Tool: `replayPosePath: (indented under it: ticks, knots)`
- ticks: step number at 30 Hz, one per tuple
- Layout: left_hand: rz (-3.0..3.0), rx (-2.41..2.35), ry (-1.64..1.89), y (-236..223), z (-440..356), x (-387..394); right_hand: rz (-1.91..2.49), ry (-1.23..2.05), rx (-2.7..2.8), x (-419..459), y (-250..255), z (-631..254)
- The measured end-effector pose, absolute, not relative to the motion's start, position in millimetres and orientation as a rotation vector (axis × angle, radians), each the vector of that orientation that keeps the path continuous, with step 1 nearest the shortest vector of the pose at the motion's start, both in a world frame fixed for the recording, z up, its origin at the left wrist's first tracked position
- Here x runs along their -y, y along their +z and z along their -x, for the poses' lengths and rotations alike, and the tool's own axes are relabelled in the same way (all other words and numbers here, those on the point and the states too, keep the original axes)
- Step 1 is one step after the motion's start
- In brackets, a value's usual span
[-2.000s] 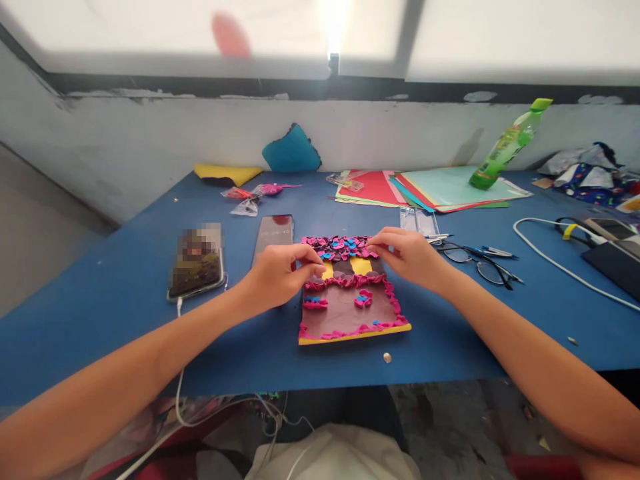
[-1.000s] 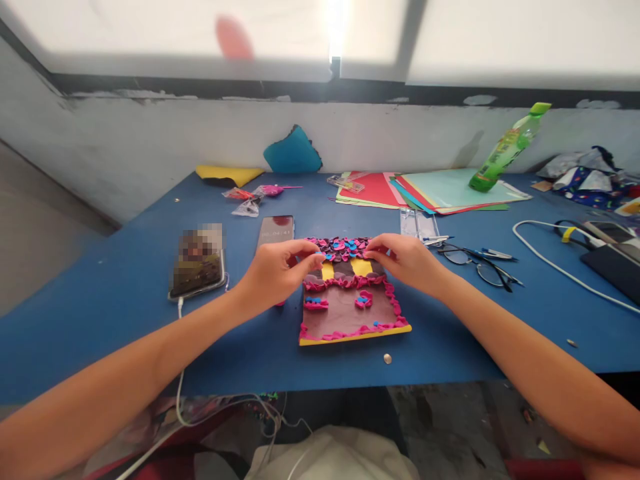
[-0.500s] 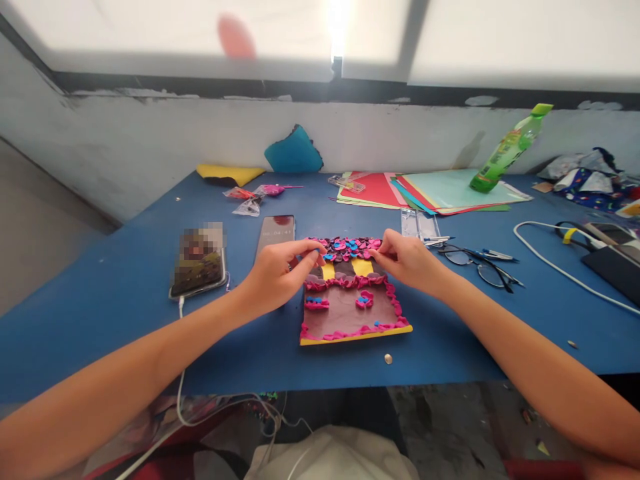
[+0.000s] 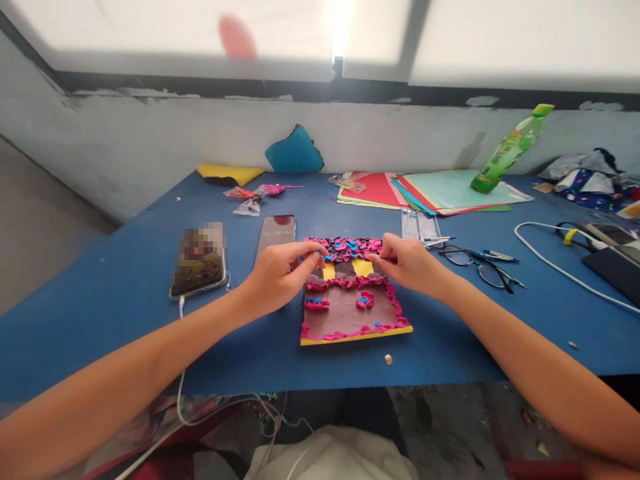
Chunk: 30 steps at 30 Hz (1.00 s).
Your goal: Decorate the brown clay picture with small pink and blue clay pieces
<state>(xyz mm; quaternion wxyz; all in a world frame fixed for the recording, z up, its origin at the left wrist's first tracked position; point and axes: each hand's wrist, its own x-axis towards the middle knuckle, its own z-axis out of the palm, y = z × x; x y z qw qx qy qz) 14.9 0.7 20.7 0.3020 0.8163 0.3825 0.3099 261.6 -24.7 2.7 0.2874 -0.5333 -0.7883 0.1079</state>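
A brown panel (image 4: 340, 311) lies flat on the blue table, edged with ruffled pink clay and a yellow strip along its near side. Its far part carries a dense cluster of pink, blue and dark clay petals (image 4: 347, 249), with yellow and black patches below. My left hand (image 4: 284, 272) is closed in a pinch at the cluster's left edge; whatever the fingertips hold is too small to name. From the other side, my right hand (image 4: 407, 262) pinches thumb and forefinger together over the right part of the panel. Its fingertips hide what they grip, if anything.
A phone with a timer (image 4: 278, 230) lies behind my left hand, and a charging phone (image 4: 199, 260) sits left. Glasses (image 4: 475, 265), pens and a clear case (image 4: 420, 225) are at right. Coloured sheets (image 4: 370, 189) and a green bottle (image 4: 513, 150) stand farther back.
My right hand has shifted very slightly down, its fingertips dipping a little toward the panel. My left hand stays nearly in place. The panel has not moved.
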Motion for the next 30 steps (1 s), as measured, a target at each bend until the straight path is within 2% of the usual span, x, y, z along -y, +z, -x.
replayPosePath:
  ticks: [11,20,30]
  knots:
    - [-2.203,-1.015,0.821,19.4,-14.6,-1.3,1.445,0.254,2.092,24.5,3.1,-264.5]
    - [-2.209,-1.001,0.849,23.0,-14.3,-0.2,1.38,0.427,1.954,21.9,19.4,-276.6]
    - [-2.229,-0.973,0.858,23.1,-12.9,-0.4,1.39,0.4,2.157,13.2,5.9,-285.9]
